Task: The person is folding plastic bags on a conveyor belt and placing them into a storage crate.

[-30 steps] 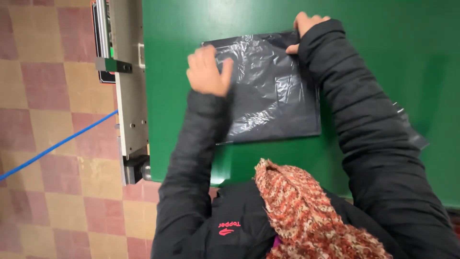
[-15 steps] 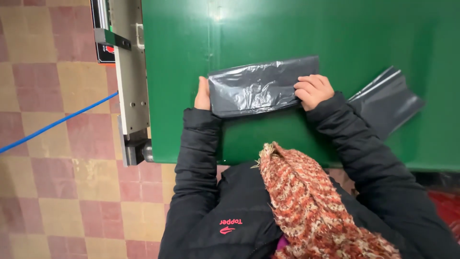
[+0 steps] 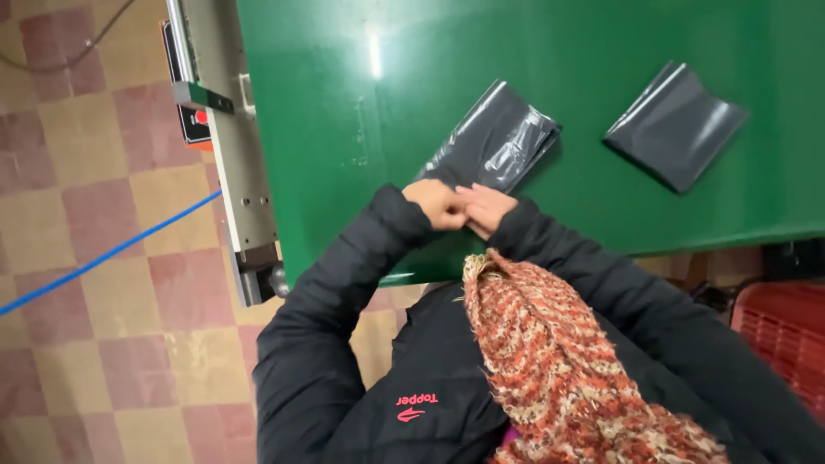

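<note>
A second folded dark plastic bag (image 3: 675, 125) is seen at two o'clock on the green table (image 3: 344, 103); a blue cable (image 3: 103, 258) at nine, a red crate (image 3: 778, 335) at four.

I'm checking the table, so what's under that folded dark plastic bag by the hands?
The folded dark bag lies flat on the green table. Both hands cover its near end; anything tucked beneath stays hidden.

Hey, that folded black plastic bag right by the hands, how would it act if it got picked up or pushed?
The folded bag would probably flop; its thin film is creased and wrinkled. It looks light for its size, lying flat in a few layers. On the smooth green table it would likely slide easily, and the folds might spring open.
</note>
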